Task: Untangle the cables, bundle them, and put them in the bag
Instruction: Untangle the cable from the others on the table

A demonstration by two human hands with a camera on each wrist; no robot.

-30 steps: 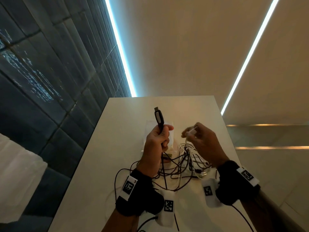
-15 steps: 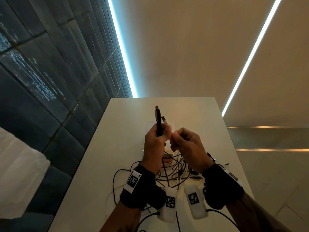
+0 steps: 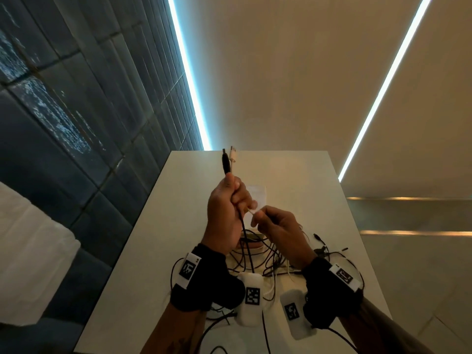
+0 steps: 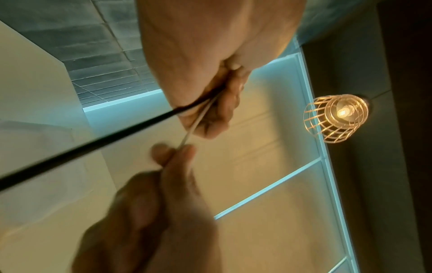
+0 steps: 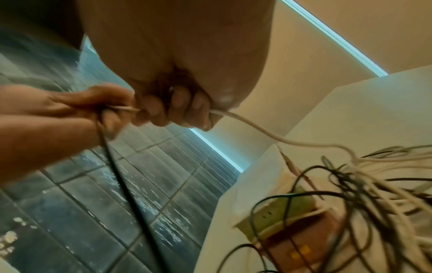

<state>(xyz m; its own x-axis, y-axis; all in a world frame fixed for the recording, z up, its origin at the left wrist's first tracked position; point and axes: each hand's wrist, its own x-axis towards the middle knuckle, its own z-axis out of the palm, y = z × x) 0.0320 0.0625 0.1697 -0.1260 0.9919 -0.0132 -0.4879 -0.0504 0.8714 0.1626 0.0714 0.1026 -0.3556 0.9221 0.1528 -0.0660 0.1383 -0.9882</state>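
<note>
Plugs: black plug [image 3: 225, 163] and white plug [image 3: 232, 157] stick up side by side out of the top of my left fist, both pointing away from me.
Left hand [image 3: 224, 213]: clenched round both cords, black cable [image 4: 98, 142] and white cable [image 5: 254, 129] squeezed together.
Right hand [image 3: 278, 231]: thumb and fingertips pinching the white cable just beside the left fist, almost touching it.
Axis: between my two hands the white cord runs short and taut, then droops off my right hand down to the pile.
Pile: tangle [image 3: 265, 259] lies on the table [image 3: 178, 200] below my hands, close to me, draped over a small box [image 5: 292, 221].
Nearer hand: right, I reckon; it probably slides down the white cord toward the pile while the left anchors the ends.
Bag: honestly can't make one out.
</note>
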